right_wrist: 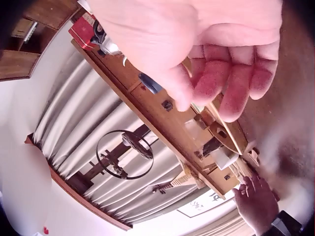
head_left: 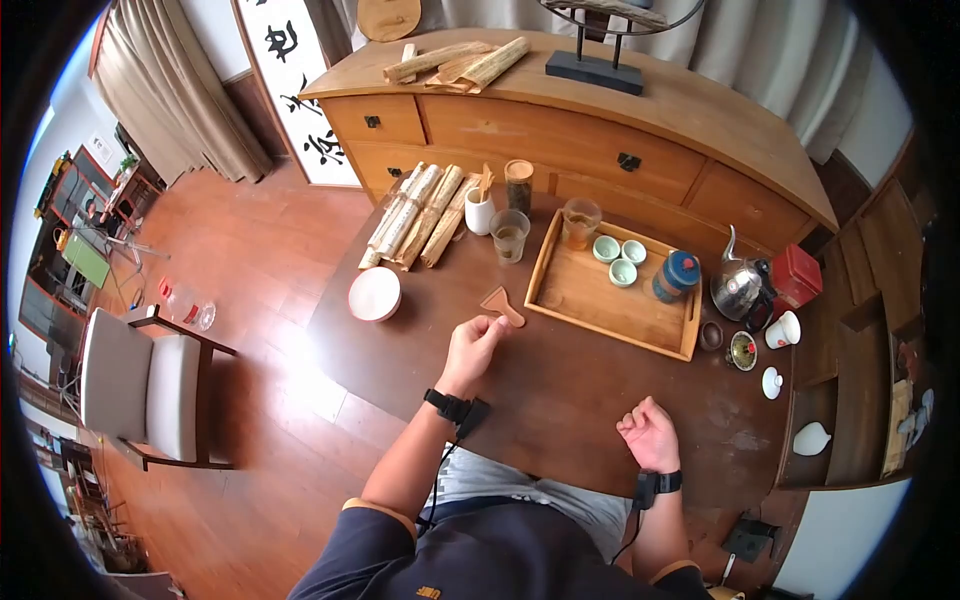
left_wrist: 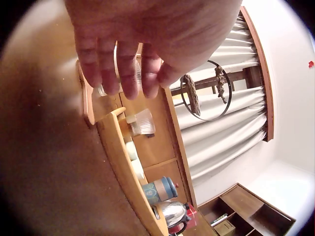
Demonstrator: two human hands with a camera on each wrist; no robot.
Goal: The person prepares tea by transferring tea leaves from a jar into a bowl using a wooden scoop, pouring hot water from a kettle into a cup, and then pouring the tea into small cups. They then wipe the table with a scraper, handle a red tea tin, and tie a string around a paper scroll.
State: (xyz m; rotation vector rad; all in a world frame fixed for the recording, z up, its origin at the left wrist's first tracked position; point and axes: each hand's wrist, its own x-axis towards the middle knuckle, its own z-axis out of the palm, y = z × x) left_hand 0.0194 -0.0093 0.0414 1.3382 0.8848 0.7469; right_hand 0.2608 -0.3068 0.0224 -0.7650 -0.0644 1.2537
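Observation:
My left hand (head_left: 472, 352) is over the table's left half, fingertips right by a small brown piece (head_left: 505, 307) with a flared end and a narrow handle. In the left wrist view its fingers (left_wrist: 129, 81) are relaxed, with nothing between them. A white bowl (head_left: 374, 294) sits to its left. Over the near right part of the table, my right hand (head_left: 649, 436) has loosely curled fingers (right_wrist: 238, 93) and holds nothing. Beyond it lies a wooden tray (head_left: 590, 300) bearing three pale green cups (head_left: 623, 273), a blue canister (head_left: 677, 277) and a glass pitcher (head_left: 580, 224).
A steel kettle (head_left: 736, 288), a red box (head_left: 797, 276), a white cup (head_left: 783, 331) and a white lid (head_left: 772, 382) stand right of the tray. Paper-wrapped bundles (head_left: 415, 215), a tool holder (head_left: 479, 212) and a glass (head_left: 510, 238) line the back left, before a wooden cabinet (head_left: 560, 130).

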